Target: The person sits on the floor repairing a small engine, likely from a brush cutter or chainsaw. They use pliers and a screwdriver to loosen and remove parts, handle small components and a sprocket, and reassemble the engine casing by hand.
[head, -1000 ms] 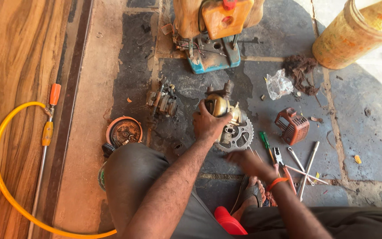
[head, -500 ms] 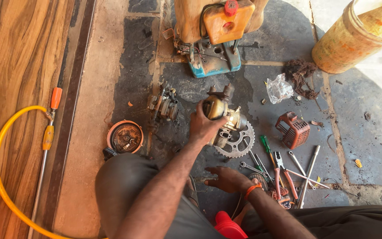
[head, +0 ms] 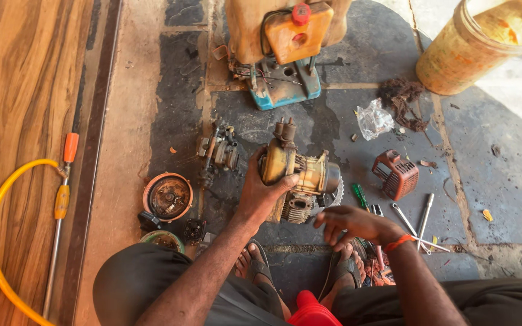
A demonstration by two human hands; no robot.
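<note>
Greasy and heavy, the small engine (head: 297, 178) sits tilted on the floor (head: 502, 181), gripped only by the left hand (head: 261, 193) while the right hand (head: 351, 222) hovers open beside it, so it could slip onto the sandalled feet (head: 297, 265).

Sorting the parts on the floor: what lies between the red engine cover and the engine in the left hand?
In the head view, a green-handled screwdriver lies between the red engine cover and the engine held by the left hand.
</note>
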